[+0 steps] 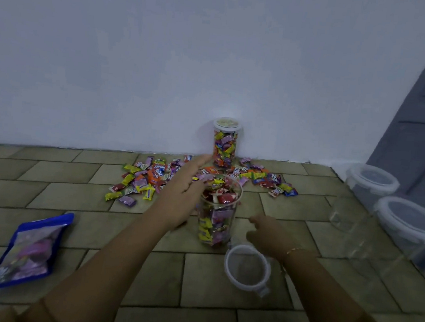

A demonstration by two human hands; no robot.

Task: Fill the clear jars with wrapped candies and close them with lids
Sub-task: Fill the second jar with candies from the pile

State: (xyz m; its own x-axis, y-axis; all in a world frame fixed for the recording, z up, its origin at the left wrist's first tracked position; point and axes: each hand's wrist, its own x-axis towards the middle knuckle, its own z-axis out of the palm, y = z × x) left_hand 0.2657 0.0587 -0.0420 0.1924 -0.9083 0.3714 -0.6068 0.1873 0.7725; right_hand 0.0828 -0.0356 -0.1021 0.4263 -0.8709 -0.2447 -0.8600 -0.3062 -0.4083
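Tiled floor, upright open jar, seemingly brimful.

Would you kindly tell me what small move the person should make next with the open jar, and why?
Probably the right hand should pick up the round white-rimmed lid lying on the floor beside it and set it on the open clear plastic jar: wrapped candies already heap to the jar's rim, while the open left hand hovers at its mouth.

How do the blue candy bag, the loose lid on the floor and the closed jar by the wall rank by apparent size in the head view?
1. blue candy bag
2. loose lid
3. closed jar

The jar stands farthest off, so its true rank against the lid is unsure.
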